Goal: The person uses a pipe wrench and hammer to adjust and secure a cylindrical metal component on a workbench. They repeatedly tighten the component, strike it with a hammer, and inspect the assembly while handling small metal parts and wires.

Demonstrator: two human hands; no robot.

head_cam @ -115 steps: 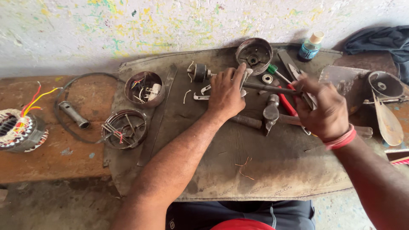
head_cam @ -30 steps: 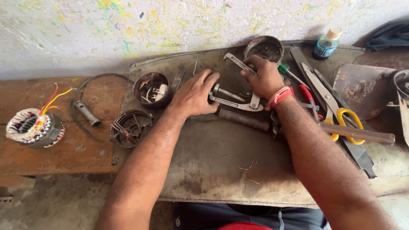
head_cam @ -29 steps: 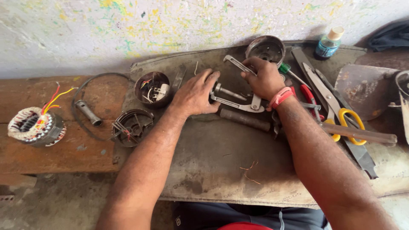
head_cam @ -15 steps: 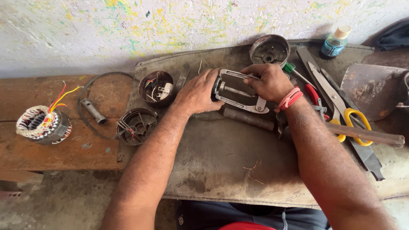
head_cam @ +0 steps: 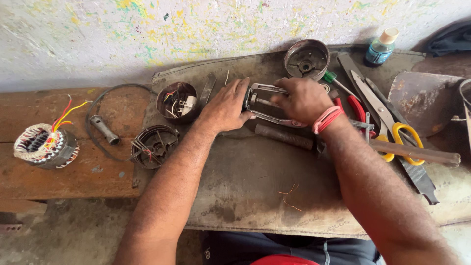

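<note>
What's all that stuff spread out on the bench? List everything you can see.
puller: 1, grey metal, mat centre, both hands on it
motor cap: 1, dark, mat's top edge
wired cup: 1, brown, left of left hand
round frame: 1, dark, mat's left edge
stator: 1, copper windings, red and yellow wires, far left
cable: 1, black loop with metal plug, wooden bench
bottle: 1, blue, pale cap, top right
scissors: 1, yellow handles, right
pliers: 1, red handles, by right wrist
rod: 1, dark, below puller
mat: 1, grey, over bench
left hand: grips puller's left end
right hand: on puller, red wristband
</note>
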